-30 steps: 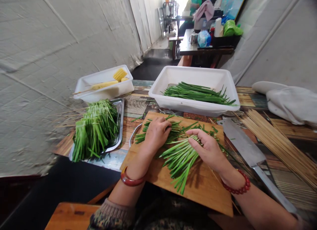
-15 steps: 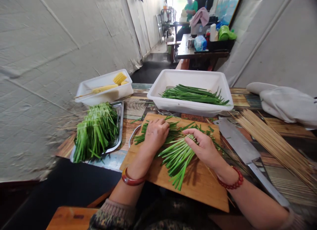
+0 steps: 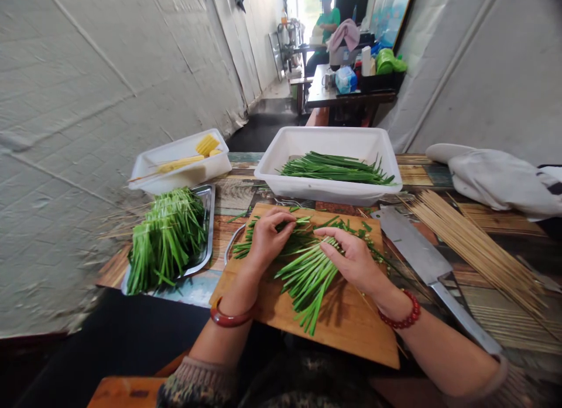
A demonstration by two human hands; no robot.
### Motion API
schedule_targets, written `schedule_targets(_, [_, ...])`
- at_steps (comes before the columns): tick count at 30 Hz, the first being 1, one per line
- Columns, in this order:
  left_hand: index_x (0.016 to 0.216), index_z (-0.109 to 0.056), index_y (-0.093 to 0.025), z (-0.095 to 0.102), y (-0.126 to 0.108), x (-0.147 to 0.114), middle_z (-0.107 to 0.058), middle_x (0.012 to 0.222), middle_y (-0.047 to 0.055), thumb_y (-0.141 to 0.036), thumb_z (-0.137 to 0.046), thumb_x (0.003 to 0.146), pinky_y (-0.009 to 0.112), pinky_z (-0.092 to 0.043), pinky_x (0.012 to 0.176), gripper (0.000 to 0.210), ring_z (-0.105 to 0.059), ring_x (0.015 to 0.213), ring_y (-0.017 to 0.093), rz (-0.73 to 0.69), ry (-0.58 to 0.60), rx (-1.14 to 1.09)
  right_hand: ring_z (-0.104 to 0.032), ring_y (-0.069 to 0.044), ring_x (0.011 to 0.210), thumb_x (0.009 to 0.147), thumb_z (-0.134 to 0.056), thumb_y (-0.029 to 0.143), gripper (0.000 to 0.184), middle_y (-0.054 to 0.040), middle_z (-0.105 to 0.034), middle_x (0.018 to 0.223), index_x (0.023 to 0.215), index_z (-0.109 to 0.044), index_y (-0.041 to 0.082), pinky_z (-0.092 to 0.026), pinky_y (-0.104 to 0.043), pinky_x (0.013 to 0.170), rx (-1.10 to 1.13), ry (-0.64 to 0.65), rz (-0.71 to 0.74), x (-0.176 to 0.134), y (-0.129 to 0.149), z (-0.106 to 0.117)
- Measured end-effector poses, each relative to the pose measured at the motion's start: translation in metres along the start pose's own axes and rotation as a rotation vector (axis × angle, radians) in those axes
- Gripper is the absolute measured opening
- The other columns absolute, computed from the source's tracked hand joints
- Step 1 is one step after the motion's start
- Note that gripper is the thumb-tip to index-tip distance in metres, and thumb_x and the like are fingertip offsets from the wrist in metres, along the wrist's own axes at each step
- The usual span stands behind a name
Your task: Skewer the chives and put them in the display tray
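My left hand (image 3: 270,237) is over the cut garlic chives (image 3: 246,237) on the wooden cutting board (image 3: 346,332), thumb and forefinger pinched together. Whatever lies between those fingertips is hidden. My right hand (image 3: 353,259) is closed around the pale upper end of a fanned bunch of garlic chives (image 3: 307,279). A thin skewer seems to run through this bunch, mostly covered by the hand. The green ends of the bunch spread towards me over the board. Short chive scraps (image 3: 366,229) lie at the board's far right.
Left of the board, a metal tray (image 3: 211,220) holds skewered chives (image 3: 167,238). Behind stand white tubs with corn (image 3: 206,144) and long chives (image 3: 333,168). A cleaver (image 3: 415,247) and bamboo skewers (image 3: 478,250) lie right. A person (image 3: 327,24) sits far back.
My left hand has turned and lifted slightly, its thumb and forefinger now showing in a pinch. My right hand keeps hold of the bunch. The whole view has shifted a little.
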State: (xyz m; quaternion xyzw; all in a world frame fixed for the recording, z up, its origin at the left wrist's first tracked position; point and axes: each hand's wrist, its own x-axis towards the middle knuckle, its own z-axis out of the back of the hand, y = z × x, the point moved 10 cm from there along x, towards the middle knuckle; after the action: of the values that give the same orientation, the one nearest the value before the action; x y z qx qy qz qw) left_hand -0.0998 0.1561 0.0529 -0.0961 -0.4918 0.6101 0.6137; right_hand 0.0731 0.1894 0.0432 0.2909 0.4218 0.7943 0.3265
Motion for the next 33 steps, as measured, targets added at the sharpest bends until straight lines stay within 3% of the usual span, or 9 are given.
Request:
schedule_targets(10, [0.081, -0.068, -0.018, -0.006, -0.015, -0.002, -0.072, 0.087, 0.006, -0.016, -0.059, 0.088, 0.029, -0.052, 0.081, 0.012, -0.067, 0.085, 0.017, -0.017, 0.002, -0.044, -0.07, -0.023, 0.104, 0.09, -0.055, 0.027, 0.027, -0.0069, -0.076, 0.112, 0.111, -0.071, 0.021, -0.053, -0.036, 0.092, 0.01, -0.008, -0.013, 0.001, 0.0, 0.0])
schedule_targets(17, [0.08, -0.068, -0.017, -0.015, -0.023, -0.002, -0.07, 0.077, 0.002, -0.014, -0.062, 0.085, 0.026, -0.05, 0.071, 0.009, -0.064, 0.073, 0.014, 0.037, 0.068, -0.11, -0.07, -0.022, 0.105, 0.09, -0.055, 0.025, 0.027, -0.0069, -0.075, 0.113, 0.111, -0.07, 0.02, -0.053, -0.035, 0.096, 0.029, -0.003, 0.002, 0.003, 0.003, -0.001])
schedule_targets(33, [0.081, -0.072, -0.018, -0.016, -0.021, -0.003, -0.07, 0.077, 0.003, -0.018, -0.063, 0.086, 0.028, -0.05, 0.07, 0.01, -0.065, 0.074, 0.016, 0.1, 0.086, -0.236, -0.07, -0.022, 0.105, 0.09, -0.055, 0.027, 0.029, -0.0064, -0.075, 0.115, 0.114, -0.071, 0.022, -0.052, -0.038, 0.099, 0.036, -0.05, -0.032, 0.003, 0.001, 0.002])
